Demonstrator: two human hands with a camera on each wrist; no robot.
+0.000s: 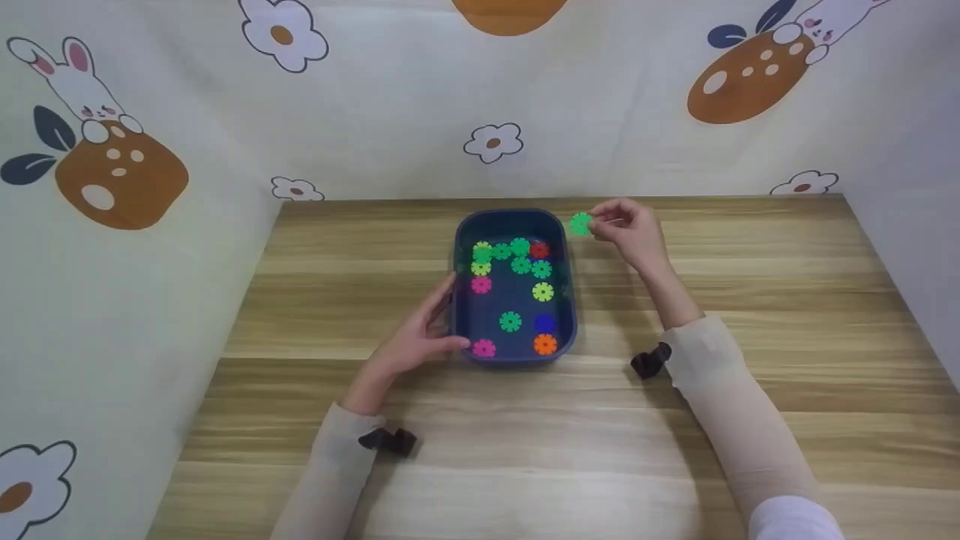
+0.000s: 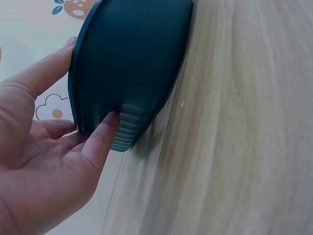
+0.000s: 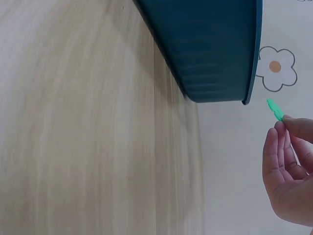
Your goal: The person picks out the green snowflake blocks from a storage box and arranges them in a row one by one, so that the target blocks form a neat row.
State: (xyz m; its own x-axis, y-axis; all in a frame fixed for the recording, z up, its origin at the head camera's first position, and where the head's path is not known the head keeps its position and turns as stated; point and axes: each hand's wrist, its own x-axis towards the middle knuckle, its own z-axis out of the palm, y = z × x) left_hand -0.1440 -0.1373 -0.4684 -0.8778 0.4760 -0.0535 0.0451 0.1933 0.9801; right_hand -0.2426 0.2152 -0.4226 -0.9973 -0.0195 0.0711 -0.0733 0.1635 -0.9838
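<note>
A dark blue plastic bin (image 1: 514, 362) sits on the table, holding several notched snowflake discs in green, yellow, pink, red, orange and blue. My left hand (image 1: 412, 341) holds the bin's left side, its thumb over the rim near the front corner. In the left wrist view, fingers (image 2: 102, 134) touch the outer wall of the bin (image 2: 132, 54). Beyond the bin's far right corner, my right hand (image 1: 630, 231) pinches a green snowflake disc (image 1: 580, 223) between thumb and fingers. The right wrist view has that disc (image 3: 275, 109) edge-on, beside the bin's rim and apart from it.
Inside the bin, green discs (image 1: 520, 265) cluster toward the far end, with an orange disc (image 1: 545, 344) and a pink disc (image 1: 484, 348) near the front. A wood-grain table (image 1: 525, 450) lies beneath. Patterned cloth walls (image 1: 390, 97) stand at the back and sides.
</note>
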